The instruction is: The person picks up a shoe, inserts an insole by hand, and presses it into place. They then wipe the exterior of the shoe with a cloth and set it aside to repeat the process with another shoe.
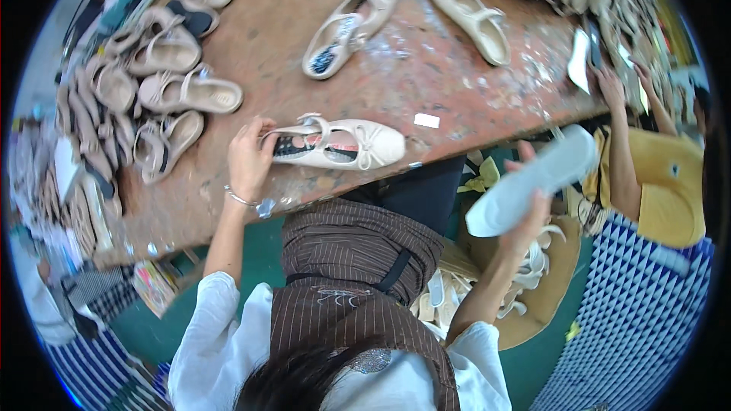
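My left hand [250, 159] pinches the heel end of a beige strapped flat shoe [384, 144] that lies sideways on the table near its front edge. The shoe has a bow at the toe, and a dark, red-patterned lining shows inside. Off the table's edge to the right, my right hand [531, 217] grips a pale grey, sole-shaped piece [525, 182], tilted up to the right. Thumb and fingers close on its edges. Whether it is a shoe sole or an insole I cannot tell.
Beige shoes [171, 53] crowd the table's left side. A matching shoe pair [373, 7] [472, 19] lies further back. A small white card [426, 120] is near the front edge. Below sits a box [560, 289] of pale pieces. A co-worker's hands [609, 87] work at right.
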The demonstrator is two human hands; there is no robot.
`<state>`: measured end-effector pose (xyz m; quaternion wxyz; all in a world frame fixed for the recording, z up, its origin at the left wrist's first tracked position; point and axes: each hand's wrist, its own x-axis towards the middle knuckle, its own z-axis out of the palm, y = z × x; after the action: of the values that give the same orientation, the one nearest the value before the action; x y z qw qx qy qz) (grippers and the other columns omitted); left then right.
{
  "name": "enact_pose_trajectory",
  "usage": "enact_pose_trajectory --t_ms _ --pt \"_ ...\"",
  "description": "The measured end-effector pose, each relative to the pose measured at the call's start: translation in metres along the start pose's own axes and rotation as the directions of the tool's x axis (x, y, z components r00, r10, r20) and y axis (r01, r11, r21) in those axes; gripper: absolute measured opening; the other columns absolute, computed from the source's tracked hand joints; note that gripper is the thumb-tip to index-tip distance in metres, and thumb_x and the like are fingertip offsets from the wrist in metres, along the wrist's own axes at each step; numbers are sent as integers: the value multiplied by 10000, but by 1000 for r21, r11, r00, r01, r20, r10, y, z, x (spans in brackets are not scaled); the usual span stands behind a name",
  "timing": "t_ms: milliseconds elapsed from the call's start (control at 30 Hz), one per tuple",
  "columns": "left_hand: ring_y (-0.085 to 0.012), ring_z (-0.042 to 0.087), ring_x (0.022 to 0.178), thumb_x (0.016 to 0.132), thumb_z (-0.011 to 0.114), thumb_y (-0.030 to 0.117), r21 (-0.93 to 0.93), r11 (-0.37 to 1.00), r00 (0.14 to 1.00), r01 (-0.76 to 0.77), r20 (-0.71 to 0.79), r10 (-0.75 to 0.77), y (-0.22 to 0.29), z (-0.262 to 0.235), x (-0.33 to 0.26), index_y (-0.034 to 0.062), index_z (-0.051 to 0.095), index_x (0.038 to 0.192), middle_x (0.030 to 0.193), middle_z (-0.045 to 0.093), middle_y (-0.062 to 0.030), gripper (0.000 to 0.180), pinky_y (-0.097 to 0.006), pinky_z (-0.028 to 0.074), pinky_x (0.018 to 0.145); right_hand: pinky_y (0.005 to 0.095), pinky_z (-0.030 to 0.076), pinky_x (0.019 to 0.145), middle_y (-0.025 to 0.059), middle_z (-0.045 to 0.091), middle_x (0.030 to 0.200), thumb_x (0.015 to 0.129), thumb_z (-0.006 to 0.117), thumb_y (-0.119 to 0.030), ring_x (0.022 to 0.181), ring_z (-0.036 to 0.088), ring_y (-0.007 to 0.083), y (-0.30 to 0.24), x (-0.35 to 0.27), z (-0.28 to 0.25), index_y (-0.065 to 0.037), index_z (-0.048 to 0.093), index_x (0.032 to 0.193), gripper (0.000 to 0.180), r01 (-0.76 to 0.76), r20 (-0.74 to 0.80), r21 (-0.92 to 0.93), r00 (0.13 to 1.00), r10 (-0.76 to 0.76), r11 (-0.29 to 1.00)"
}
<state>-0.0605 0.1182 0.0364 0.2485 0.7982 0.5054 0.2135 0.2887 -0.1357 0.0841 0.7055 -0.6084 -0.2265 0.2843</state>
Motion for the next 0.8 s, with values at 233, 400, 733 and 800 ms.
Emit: enact_pose_trajectory --t_ms 233,400,733,800 --pt "-233 598 723 781 819 266 -142 918 896 371 -204 -394 19 13 -43 28 596 1203 1009 539 -148 533 -358 509 645 498 342 1035 190 508 1309 849 647 -140 1132 472 371 21 -12 128 34 405 1454 674 685 697 -701 717 -8 198" --pt "-210 593 780 709 877 232 -245 924 937 293 -121 -329 18 19 -39 26 500 1398 1169 468 -164 812 -309 526 643 474 384 981 106 572 1215 780 676 -79 1083 514 317 35 -4 149 -86 695 1183 403 760 774 -600 631 -61 249" --pt "-191 613 869 597 948 169 -447 848 947 285 -7 -322 1 22 -44 -33 460 1403 1260 427 -153 964 -289 610 690 430 471 898 128 651 1146 676 696 -24 1066 598 289 86 -7 216 -22 748 884 215 741 787 -471 598 -152 478" --pt "-176 612 861 592 948 155 -483 825 943 293 3 -333 0 23 -42 -37 492 1362 1248 428 -136 915 -282 611 674 434 478 908 136 654 1135 672 691 -17 1064 603 292 86 -6 221 -12 745 879 214 739 791 -472 596 -139 481"
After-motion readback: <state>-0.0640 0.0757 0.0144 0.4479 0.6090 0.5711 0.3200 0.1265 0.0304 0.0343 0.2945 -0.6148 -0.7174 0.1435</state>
